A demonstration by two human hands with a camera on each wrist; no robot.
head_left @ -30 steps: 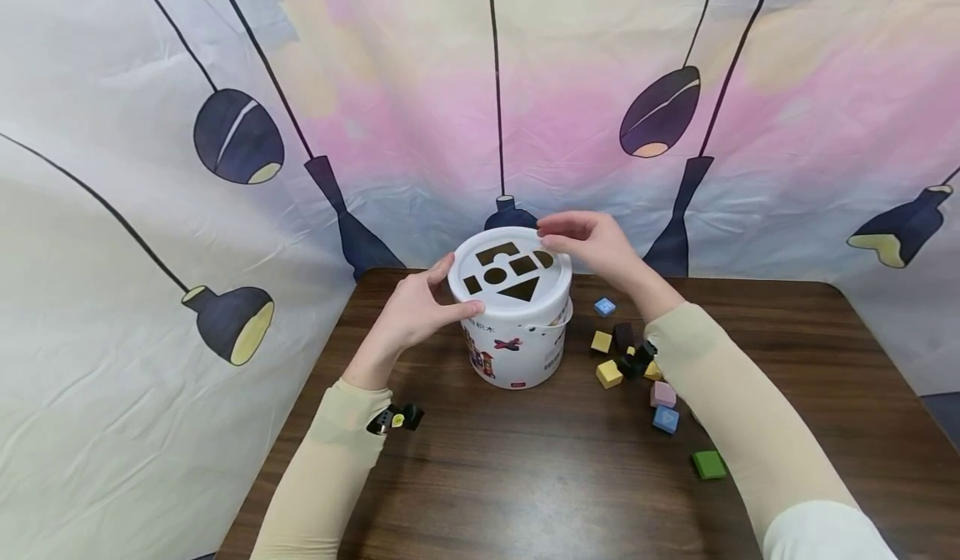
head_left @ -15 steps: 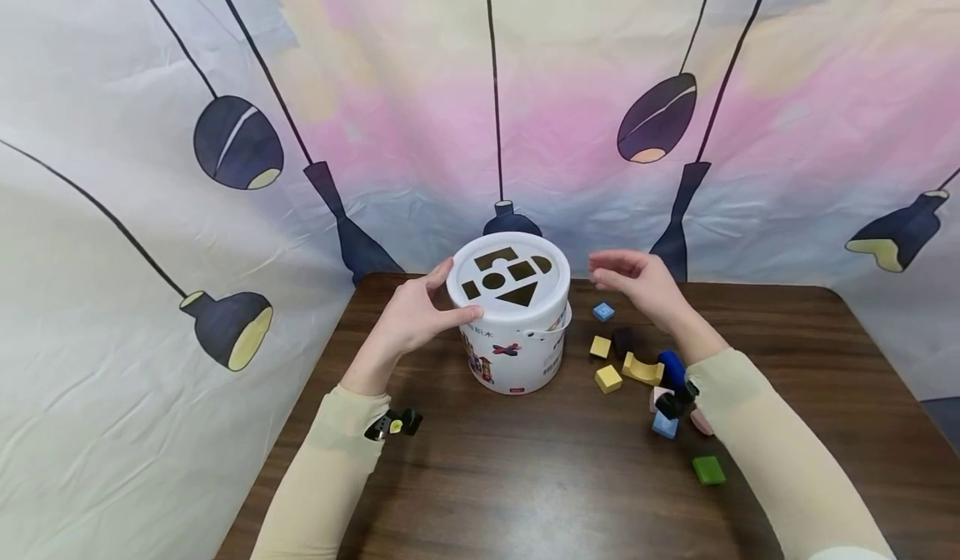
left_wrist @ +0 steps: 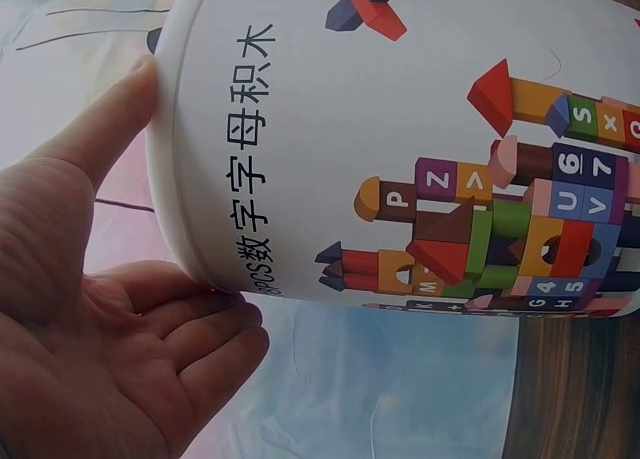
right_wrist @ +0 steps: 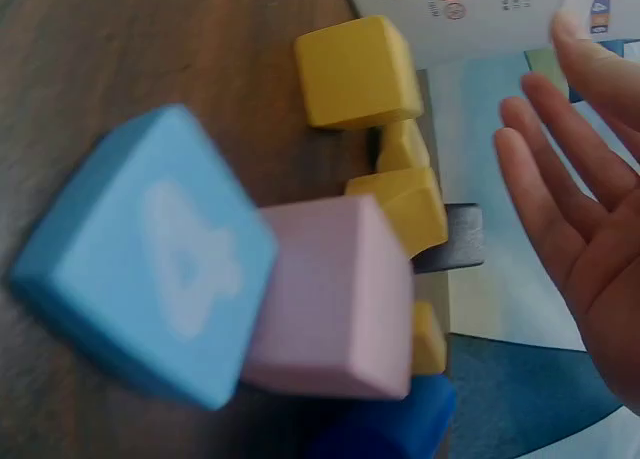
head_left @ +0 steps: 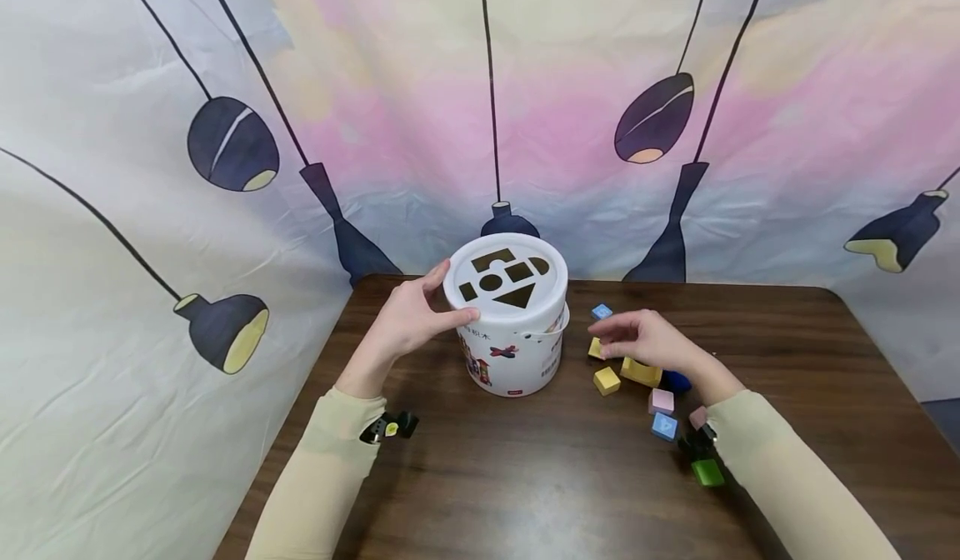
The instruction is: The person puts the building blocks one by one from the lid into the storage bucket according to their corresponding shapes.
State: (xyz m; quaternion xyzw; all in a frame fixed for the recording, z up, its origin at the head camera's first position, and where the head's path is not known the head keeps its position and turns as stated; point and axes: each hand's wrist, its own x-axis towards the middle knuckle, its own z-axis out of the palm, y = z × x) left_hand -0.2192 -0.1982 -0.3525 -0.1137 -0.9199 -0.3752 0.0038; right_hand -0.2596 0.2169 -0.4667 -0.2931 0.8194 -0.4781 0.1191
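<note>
A white block bucket (head_left: 516, 358) with a lid full of shaped holes (head_left: 489, 305) stands at the table's middle. My left hand (head_left: 408, 317) holds it at the left, thumb on the near rim and fingers around the far side. My right hand (head_left: 647, 339) is over the loose blocks, its fingers spread and apart from its thumb, nothing in it. Below its fingertips a yellow block (head_left: 596, 348) is partly hidden. Close by lie another yellow block (head_left: 607, 381) and a yellow arch block (head_left: 641, 372). Large in the right wrist view are a blue block marked 4 (right_wrist: 150, 259) and a pink block (right_wrist: 335, 299).
A blue block (head_left: 602, 312) lies behind the right hand, a dark blue block (head_left: 677, 382) beneath its wrist. Nearer the front are a second pink block (head_left: 698, 417) and a green block (head_left: 708, 472). A printed cloth (head_left: 375, 127) hangs behind the dark wooden table (head_left: 525, 477).
My right hand has left the lid, moved right, then come down over the yellow blocks. The left hand stays on the bucket.
</note>
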